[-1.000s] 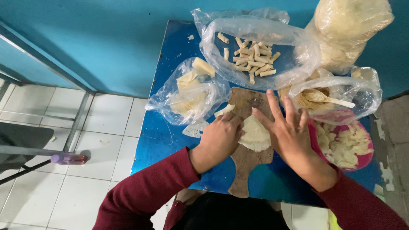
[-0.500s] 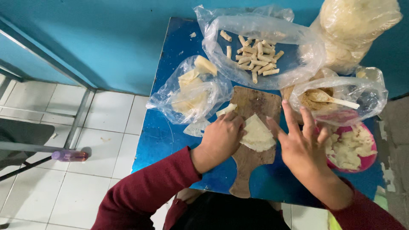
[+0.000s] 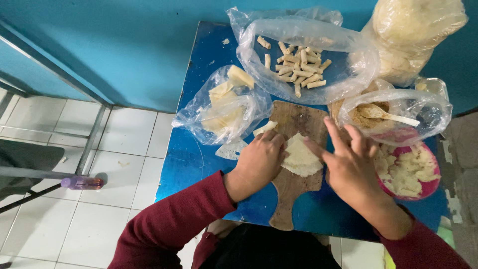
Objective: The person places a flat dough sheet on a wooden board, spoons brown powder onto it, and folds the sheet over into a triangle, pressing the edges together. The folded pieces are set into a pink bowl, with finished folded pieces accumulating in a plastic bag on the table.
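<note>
Since the earlier frame the right hand [image 3: 351, 167] has drawn back off the wrapper [image 3: 300, 155], fingers spread wide, only its forefinger tip reaching the wrapper's edge. That pale wrapper lies on the wooden board [image 3: 294, 174], with the left hand [image 3: 259, 162] curled over its near-left edge, pinching it. Beyond the board sits a bag of rolls [image 3: 298, 67]; right of it, a pink bowl [image 3: 409, 174].
</note>
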{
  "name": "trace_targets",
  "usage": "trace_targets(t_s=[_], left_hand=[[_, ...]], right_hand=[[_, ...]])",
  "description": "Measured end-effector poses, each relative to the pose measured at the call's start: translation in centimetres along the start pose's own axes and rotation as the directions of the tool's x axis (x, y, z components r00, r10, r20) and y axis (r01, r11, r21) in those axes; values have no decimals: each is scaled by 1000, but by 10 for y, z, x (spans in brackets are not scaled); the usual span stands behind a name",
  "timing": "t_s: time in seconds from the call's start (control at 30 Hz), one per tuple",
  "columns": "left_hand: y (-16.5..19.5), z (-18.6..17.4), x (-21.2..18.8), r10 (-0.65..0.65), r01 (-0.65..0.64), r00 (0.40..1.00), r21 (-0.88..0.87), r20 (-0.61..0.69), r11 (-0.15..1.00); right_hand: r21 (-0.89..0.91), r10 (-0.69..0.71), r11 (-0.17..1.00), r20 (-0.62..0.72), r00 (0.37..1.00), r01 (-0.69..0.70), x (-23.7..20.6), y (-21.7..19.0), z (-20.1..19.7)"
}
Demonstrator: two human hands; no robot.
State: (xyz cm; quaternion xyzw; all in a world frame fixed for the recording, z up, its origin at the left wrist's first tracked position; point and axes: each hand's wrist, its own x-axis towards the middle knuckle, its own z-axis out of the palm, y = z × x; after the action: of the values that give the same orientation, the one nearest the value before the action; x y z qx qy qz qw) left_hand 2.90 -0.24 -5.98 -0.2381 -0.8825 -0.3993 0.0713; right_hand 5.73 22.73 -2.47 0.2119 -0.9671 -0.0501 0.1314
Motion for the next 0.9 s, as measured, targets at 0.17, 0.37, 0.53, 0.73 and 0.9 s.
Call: trace_targets(t_s=[0.17,0.37,0.53,0.73,0.9], left_hand=[[-1,0,2,-7,7,1000,24,-7,1000],[-1,0,4,12,-11,1000,23,-12,1000],[-1,2,3,-17,17,1000,26,2,1000],[-3,5,4,19,-19,1000,56,-3,998],[-3,4,4,16,-16,1000,59,4,998]], right_hand=[[-235,-130,965,-32,991,119,7,-11,20],[-334,-55,943,-123,991,11,14,-3,20],[-208,-81,976,-39,996,72,1,-11,4],[-142,11,990,36,999,-6,2,-5,-4],[-104,-77,993,-157,985,61,25,-4,11]])
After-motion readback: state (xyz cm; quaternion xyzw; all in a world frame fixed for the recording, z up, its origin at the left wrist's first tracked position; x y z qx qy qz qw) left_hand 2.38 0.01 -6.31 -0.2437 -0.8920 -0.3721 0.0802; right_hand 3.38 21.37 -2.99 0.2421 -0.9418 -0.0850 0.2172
